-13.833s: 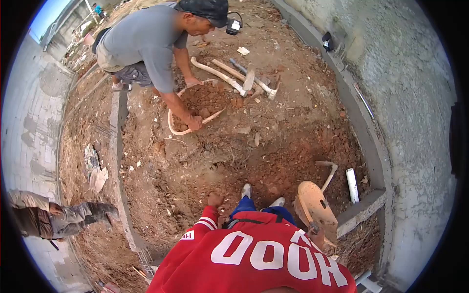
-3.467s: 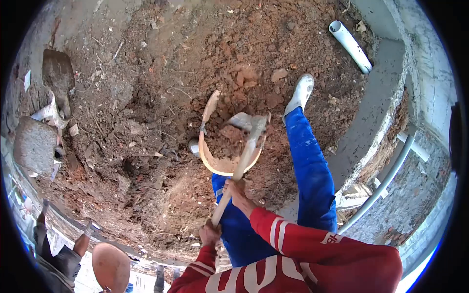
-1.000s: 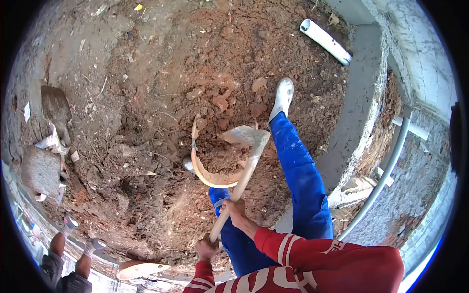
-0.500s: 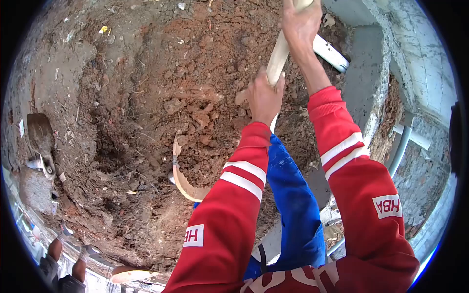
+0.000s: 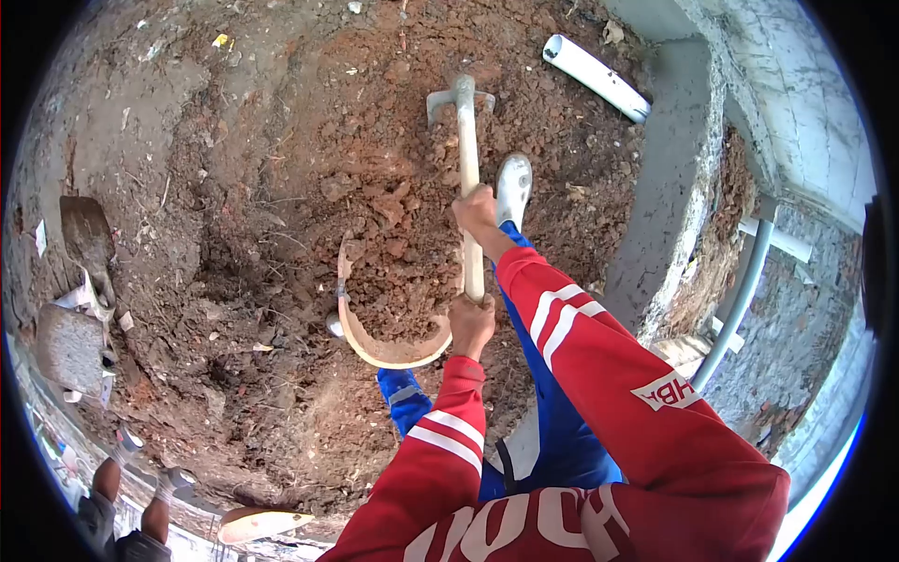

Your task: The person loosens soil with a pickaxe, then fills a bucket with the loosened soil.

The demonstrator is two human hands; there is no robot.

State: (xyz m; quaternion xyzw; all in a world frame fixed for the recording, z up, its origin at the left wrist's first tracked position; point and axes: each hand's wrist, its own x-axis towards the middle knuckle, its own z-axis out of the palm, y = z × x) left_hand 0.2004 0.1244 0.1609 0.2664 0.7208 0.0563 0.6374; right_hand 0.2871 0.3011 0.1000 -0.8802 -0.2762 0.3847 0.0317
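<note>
Both hands grip the pale wooden handle of a hoe [image 5: 468,150], whose metal head is down on loose reddish-brown soil [image 5: 375,178] ahead of me. My right hand [image 5: 478,211] is wrapped round the middle of the handle. Closer to my body, my left hand [image 5: 472,323] closes round its lower end. A curved, C-shaped pale strip [image 5: 398,352] lies on the soil just left of my left hand. My boot [image 5: 513,190] stands right beside the handle, beyond my right hand.
A white pipe [image 5: 599,80] lies at upper right by a low concrete edge [image 5: 670,178]. Further right, a grey pipe [image 5: 744,300] runs along the wall. A shovel [image 5: 86,229] and a grey block [image 5: 70,347] are at far left. Another person's legs [image 5: 154,515] show at lower left.
The hoe has come down from the upper right, and its head is now on the soil. Both hands have moved down and left, still gripping the handle.
</note>
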